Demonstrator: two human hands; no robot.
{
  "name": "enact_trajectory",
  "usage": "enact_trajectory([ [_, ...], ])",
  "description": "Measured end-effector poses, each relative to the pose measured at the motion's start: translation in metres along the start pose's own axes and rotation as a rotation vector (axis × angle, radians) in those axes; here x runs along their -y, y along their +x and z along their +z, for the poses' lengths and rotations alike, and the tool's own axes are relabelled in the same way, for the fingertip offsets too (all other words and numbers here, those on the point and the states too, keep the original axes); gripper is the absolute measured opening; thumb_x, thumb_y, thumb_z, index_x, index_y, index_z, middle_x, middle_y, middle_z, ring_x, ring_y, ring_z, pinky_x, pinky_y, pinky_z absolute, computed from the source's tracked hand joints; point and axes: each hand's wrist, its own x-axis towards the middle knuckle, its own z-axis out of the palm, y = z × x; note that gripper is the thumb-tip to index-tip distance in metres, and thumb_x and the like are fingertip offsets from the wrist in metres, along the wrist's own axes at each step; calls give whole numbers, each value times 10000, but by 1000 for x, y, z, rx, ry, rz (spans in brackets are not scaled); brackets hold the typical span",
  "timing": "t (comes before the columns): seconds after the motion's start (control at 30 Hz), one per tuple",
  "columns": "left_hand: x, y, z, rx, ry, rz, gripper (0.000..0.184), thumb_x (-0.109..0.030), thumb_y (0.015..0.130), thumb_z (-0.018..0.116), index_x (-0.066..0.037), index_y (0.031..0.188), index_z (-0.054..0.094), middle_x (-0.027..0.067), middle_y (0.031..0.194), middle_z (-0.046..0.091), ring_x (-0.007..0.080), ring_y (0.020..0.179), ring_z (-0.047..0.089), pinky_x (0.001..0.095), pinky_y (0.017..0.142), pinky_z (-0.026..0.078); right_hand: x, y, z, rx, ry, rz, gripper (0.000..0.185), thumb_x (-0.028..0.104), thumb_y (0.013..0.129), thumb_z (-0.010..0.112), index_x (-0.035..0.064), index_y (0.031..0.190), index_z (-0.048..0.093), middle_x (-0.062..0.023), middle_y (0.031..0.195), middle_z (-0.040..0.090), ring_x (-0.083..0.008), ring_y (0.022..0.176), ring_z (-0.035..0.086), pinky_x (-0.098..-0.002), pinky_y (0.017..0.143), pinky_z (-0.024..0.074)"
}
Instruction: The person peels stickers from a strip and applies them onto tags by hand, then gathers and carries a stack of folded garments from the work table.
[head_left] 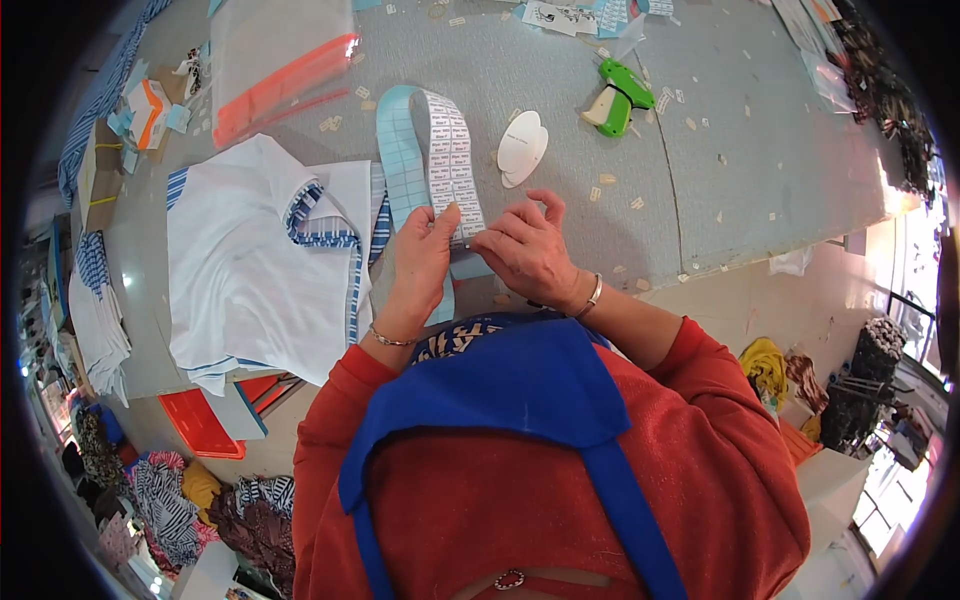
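A strip of printed white labels on light blue backing point(449, 150) loops over the table in front of me. My left hand point(425, 258) grips its near part, thumb on the printed side. At the strip's right edge, my right hand point(528, 248) has thumb and forefinger pinched together; whether a label is between them is too small to tell. Beyond the hands lie white oval tags point(521, 150), overlapping. A green tagging gun point(620, 97) rests farther back on the right. Left of my hands is a folded white garment point(260, 260) with blue-striped trim.
Clear plastic bags with an orange-red edge point(285, 88) lie at the back left. Small loose labels are scattered over the grey table point(720, 200). Dark patterned fabric point(885, 100) is at the far right. A red crate point(205, 425) sits below the table's left edge.
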Motion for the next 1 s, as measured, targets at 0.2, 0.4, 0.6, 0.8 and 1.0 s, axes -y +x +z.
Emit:
enact_trajectory([
  [0.2,1,15,-14,-63,-80,19,248,-228,920,603,2,987,537,65,880,637,87,729,580,252,616,476,-20,18,-4,21,832,887,123,165,801,700,90,888,654,19,721,562,-117,663,511,-282,640,418],
  [0.4,-3,16,-18,-58,-149,-12,226,-208,921,599,-5,1001,538,64,891,645,87,720,602,233,606,486,-82,40,4,-82,1148,1307,190,169,814,688,4,898,645,-11,670,572,-67,454,410,-230,403,337],
  [0.6,-1,18,-22,-62,-221,-53,224,-210,913,610,-16,999,539,50,870,642,85,704,605,223,574,483,-91,47,17,-2,784,1258,202,199,789,690,4,836,665,-39,699,624,-106,506,512,-257,458,408],
  [0.8,4,26,-26,-55,-248,-73,221,-214,906,617,-28,998,542,42,867,641,88,687,611,229,557,494,-102,38,38,60,337,998,186,204,760,689,29,819,681,-75,725,674,-185,631,648,-317,579,492],
  [1.0,-1,24,-22,-37,-308,-73,217,-211,905,620,-31,994,535,44,879,642,97,714,624,246,603,524,-93,45,28,105,40,894,410,245,726,716,88,1088,606,-144,968,614,-293,871,620,-372,734,486],
])
